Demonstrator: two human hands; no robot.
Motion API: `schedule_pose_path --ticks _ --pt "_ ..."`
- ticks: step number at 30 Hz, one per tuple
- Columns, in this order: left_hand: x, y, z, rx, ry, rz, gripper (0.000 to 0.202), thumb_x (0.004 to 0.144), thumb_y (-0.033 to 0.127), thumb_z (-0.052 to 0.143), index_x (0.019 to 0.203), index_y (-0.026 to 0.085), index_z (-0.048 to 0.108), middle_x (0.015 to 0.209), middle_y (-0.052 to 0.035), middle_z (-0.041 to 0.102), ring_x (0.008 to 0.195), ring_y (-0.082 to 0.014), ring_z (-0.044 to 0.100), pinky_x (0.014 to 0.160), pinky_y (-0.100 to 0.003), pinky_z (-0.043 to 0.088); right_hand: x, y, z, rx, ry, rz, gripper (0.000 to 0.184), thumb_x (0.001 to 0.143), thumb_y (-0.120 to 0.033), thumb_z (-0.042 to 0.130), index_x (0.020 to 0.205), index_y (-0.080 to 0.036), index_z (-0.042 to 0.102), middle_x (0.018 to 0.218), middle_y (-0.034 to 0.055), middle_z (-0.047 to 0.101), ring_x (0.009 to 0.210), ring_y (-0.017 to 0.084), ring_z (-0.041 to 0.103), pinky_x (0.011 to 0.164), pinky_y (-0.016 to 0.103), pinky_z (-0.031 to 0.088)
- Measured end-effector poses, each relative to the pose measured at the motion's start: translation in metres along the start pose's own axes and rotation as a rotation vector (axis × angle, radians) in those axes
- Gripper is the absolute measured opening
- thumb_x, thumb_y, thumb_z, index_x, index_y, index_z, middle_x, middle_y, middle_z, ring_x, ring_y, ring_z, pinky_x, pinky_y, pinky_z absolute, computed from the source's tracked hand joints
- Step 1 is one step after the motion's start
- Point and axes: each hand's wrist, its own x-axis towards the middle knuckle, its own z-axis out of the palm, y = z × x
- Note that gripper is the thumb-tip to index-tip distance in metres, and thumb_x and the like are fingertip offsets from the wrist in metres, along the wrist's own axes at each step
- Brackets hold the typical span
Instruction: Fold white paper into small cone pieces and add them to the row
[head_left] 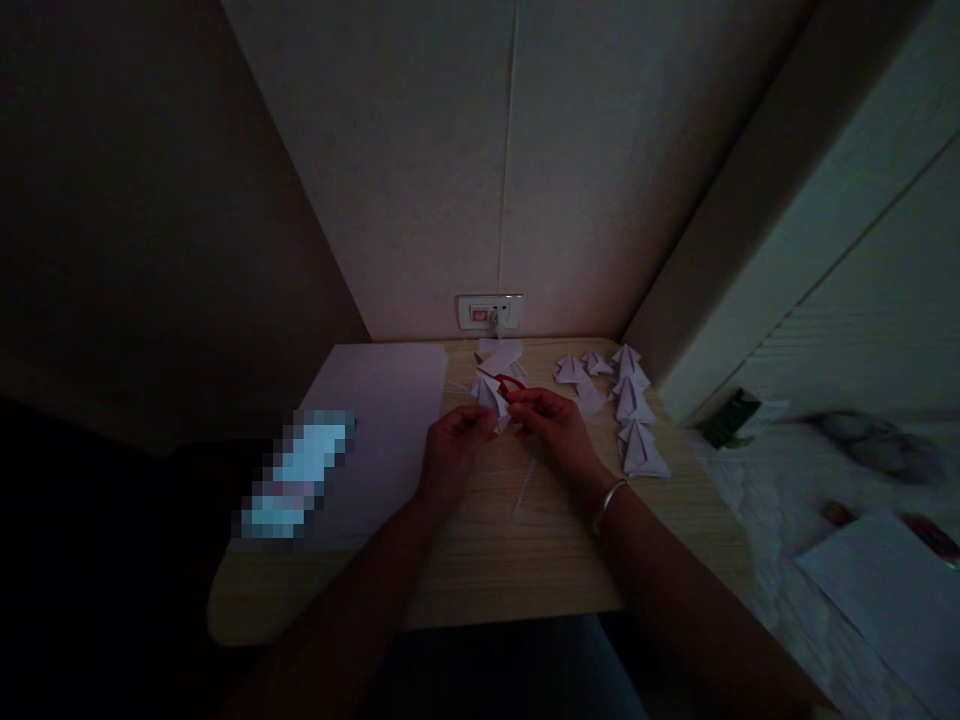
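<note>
My left hand (456, 442) and my right hand (553, 420) meet over the middle of the wooden table. Between their closed fingertips is a small folded white paper piece (490, 394), pinched from both sides. Just behind it is a pair of scissors with red handles (513, 383), its dark blade pointing to the far left. The paper and my right fingers cover part of the scissors. A silver bangle circles my right wrist. Under and behind the scissors lie white paper scraps (499, 354), and a thin paper strip (523, 488) rests nearer to me.
Folded paper trees (636, 455) stand along the table's right side, with smaller ones (570, 368) beside them. White paper sheets (397, 430) cover the left side, with a blurred-out lit phone-like object (304, 470) on top. A wall socket (490, 312) with a plug is behind the table.
</note>
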Motion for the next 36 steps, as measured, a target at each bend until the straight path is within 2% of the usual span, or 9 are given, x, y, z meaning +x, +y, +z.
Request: schedule_pose_path --ticks 11,19,23,31,36 --pt "0.001 -0.001 0.001 -0.018 0.029 -0.050 0.023 0.063 0.031 0.072 0.079 0.015 0.068 0.070 0.0002 0.066 0.063 -0.0108 0.058 0.066 -0.025 0.046 0.001 0.000 0.000 0.029 0.006 0.007 0.021 0.065 -0.035 0.071 0.081 -0.022 0.069 0.081 0.0013 0.069 0.060 0.012 0.056 0.052 0.025 0.046" --pt "0.001 -0.002 0.000 -0.019 0.029 -0.042 0.028 0.066 0.039 0.069 0.078 0.013 0.067 0.073 -0.0018 0.066 0.062 -0.0113 0.057 0.064 -0.024 0.045 0.000 0.001 0.000 -0.010 -0.012 0.004 0.022 0.066 -0.035 0.071 0.083 -0.022 0.070 0.074 0.0007 0.067 0.060 0.012 0.056 0.052 0.024 0.047" --pt "0.001 -0.003 -0.001 0.009 0.028 -0.028 0.028 0.067 0.040 0.069 0.075 0.014 0.066 0.070 -0.0014 0.065 0.062 -0.0114 0.057 0.063 -0.024 0.045 0.000 0.000 0.001 -0.051 -0.015 -0.002 0.022 0.067 -0.035 0.070 0.084 -0.022 0.069 0.078 0.0016 0.068 0.061 0.013 0.057 0.052 0.025 0.048" --pt "0.005 -0.007 -0.003 0.038 0.048 -0.019 0.028 0.068 0.041 0.067 0.075 0.014 0.064 0.070 -0.0006 0.064 0.059 -0.0109 0.056 0.058 -0.023 0.045 -0.001 0.006 0.000 -0.188 -0.046 -0.037 0.026 0.071 -0.038 0.067 0.091 -0.022 0.068 0.076 0.0016 0.068 0.056 0.012 0.056 0.052 0.024 0.046" --pt "0.003 -0.003 -0.002 0.103 0.057 0.001 0.028 0.069 0.040 0.066 0.077 0.014 0.065 0.071 -0.0004 0.064 0.063 -0.0116 0.056 0.060 -0.023 0.045 0.001 0.015 -0.004 -0.374 -0.063 -0.173 0.023 0.075 -0.038 0.063 0.090 -0.021 0.068 0.078 0.0022 0.068 0.064 0.014 0.059 0.060 0.027 0.047"
